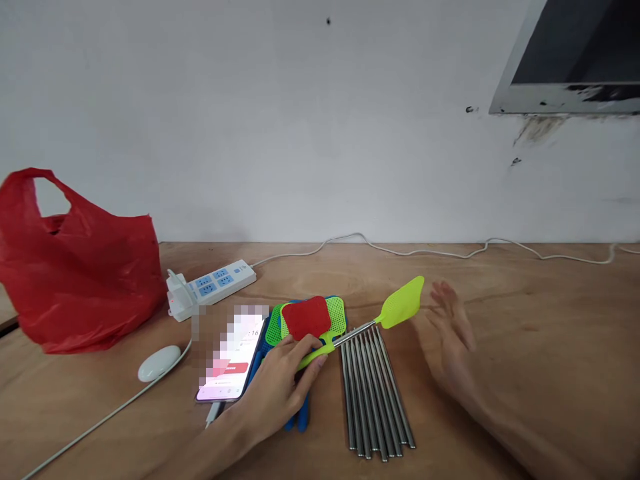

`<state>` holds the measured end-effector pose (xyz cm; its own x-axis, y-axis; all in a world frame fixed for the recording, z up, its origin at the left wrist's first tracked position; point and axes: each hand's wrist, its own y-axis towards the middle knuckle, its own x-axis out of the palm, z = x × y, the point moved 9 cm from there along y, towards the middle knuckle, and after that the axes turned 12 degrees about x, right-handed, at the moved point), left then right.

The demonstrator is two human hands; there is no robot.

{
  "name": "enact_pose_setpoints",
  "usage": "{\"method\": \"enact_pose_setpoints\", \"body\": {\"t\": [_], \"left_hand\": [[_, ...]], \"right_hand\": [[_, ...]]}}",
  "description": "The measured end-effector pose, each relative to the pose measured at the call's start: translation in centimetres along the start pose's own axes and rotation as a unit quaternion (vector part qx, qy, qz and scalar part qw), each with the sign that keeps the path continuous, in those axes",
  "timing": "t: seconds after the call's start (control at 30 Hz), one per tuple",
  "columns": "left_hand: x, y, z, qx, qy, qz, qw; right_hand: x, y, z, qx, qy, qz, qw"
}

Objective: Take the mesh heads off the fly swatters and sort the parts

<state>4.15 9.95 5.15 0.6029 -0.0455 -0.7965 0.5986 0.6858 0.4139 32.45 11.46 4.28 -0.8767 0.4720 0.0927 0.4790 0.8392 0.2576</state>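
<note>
A yellow-green fly swatter (401, 305) with a short metal rod is in my left hand (287, 373), whose fingers wrap around its handle. The swatter slants up to the right, its head above the table. My right hand (450, 327), slightly blurred, is raised just right of the head, fingers apart and holding nothing. Below the swatter lies a row of several metal rods (375, 400). Beyond my left hand is a pile of swatter heads, a red one (306, 317) on top of green and blue ones. Blue handles (303, 415) stick out beneath my left hand.
A lit phone (233, 360) with a cable lies left of my left hand. Farther left are a white oval device (159, 363), a white power strip (220, 285) and a red plastic bag (85, 273). A thin white cord (430, 252) runs along the wall.
</note>
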Motion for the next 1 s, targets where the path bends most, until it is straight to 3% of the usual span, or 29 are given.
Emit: {"method": "enact_pose_setpoints", "body": {"t": [0.07,0.17,0.23,0.3,0.57,0.83,1.0], "left_hand": [[0.0,0.0,0.3,0.012,0.023,-0.009,1.0],[0.3,0.1,0.7,0.023,0.037,-0.037,0.998],[0.6,0.1,0.9,0.026,0.036,-0.056,0.997],[0.8,0.0,1.0,0.023,0.026,-0.067,0.997],[0.9,0.0,1.5,0.032,0.026,-0.087,0.995],[1.1,0.2,1.9,0.098,0.111,-0.09,0.985],[1.3,-0.1,1.8,0.092,0.12,-0.094,0.984]], "right_hand": [[1.2,-1.5,-3.7,-0.184,-0.167,-0.024,0.968],[4.3,-5.3,-6.4,-0.395,-0.311,-0.093,0.86],[5.8,-7.1,-6.4,-0.46,-0.357,-0.128,0.803],[6.7,-7.6,-5.7,-0.48,-0.38,-0.15,0.776],[6.7,-7.6,-4.8,-0.512,-0.364,-0.176,0.758],[7.6,-7.9,-4.1,-0.474,-0.401,-0.21,0.756],[7.7,-7.7,-3.9,-0.454,-0.405,-0.212,0.765]]}}
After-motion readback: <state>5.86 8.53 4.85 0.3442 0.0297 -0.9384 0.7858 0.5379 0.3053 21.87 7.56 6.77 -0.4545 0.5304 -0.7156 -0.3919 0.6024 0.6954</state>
